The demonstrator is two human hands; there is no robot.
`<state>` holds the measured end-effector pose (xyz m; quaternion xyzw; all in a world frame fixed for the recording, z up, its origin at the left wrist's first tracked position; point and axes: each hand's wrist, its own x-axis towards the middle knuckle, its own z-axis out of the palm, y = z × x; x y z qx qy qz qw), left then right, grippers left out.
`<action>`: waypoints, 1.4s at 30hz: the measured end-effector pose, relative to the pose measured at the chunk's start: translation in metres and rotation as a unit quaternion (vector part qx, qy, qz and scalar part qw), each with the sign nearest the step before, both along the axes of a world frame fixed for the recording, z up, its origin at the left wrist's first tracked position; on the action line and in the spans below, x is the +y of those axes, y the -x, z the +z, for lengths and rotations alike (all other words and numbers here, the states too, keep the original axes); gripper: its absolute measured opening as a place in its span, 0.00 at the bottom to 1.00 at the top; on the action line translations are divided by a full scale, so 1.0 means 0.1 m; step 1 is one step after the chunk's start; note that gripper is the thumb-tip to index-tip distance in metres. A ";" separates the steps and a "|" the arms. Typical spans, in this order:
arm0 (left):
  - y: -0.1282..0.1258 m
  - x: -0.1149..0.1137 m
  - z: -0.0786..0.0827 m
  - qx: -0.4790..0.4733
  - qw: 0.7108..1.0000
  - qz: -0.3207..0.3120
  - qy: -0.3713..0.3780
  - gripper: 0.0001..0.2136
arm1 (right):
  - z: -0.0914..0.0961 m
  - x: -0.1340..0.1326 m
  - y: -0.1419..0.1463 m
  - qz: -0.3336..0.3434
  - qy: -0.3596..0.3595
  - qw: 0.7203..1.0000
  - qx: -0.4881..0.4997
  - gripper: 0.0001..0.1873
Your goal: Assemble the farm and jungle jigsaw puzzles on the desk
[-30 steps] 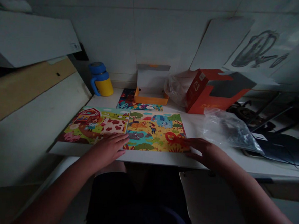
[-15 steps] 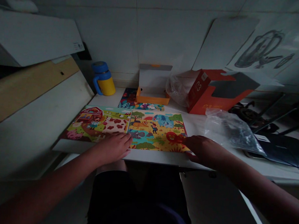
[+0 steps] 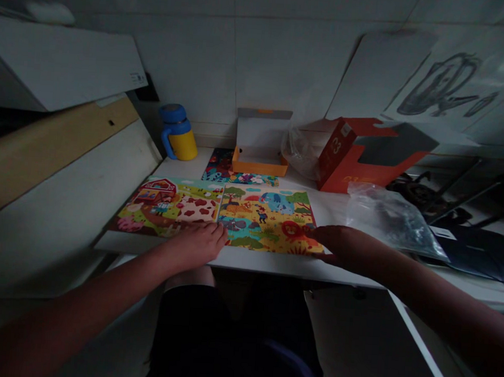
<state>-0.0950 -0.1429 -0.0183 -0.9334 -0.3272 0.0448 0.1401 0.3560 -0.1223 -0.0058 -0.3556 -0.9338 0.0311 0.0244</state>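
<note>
- The savanna puzzle (image 3: 270, 233) lies flat near the counter's (image 3: 256, 261) front edge, a thin rectangle with faint joins and a printed elephant, hippo and lion.
- Your left hand (image 3: 203, 243) rests at its lower left corner, the fingers side by side and bent down; whether that grip is closed on anything, you cannot tell from here.
- Your right hand (image 3: 343, 245) is at its right edge, thumb and fingers apart, so that grip is clamped on nothing.
- The step in hand looks like steadying or squaring the panel from both sides; a good next move calls for light, even pressure, keeping the joins flat.
- Just left, toward the counter's front left corner, you have the farm puzzle (image 3: 165, 213), equally flat and thin.
- Behind, a dark floral panel (image 3: 214, 166) sits partly under the open orange box (image 3: 259, 168), which looks like folded card with a pale lid raised.
- In the back left corner stands the rounded blue-and-yellow flask (image 3: 183, 140).
- Toward the back right, crumpled clear plastic (image 3: 300, 155) touches an angular orange carton (image 3: 336, 162); a creased clear bag (image 3: 393, 220) lies before it.
</note>
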 end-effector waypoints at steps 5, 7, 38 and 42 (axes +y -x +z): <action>-0.04 -0.01 0.02 0.003 0.999 -0.014 -0.035 0.19 | 0.03 -0.05 0.09 -0.007 0.001 1.000 -0.018 0.28; -0.06 -0.02 0.06 0.019 0.999 -0.015 -0.041 0.20 | 0.02 -0.07 0.13 -0.004 -0.010 1.000 -0.014 0.27; -0.17 -0.07 0.06 0.038 0.998 0.033 -0.033 0.24 | -0.19 -0.07 0.09 0.049 -0.159 0.981 -0.103 0.26; -0.15 -0.05 0.03 0.014 0.999 0.047 -0.019 0.24 | -0.19 -0.08 0.11 0.006 -0.116 0.991 -0.070 0.26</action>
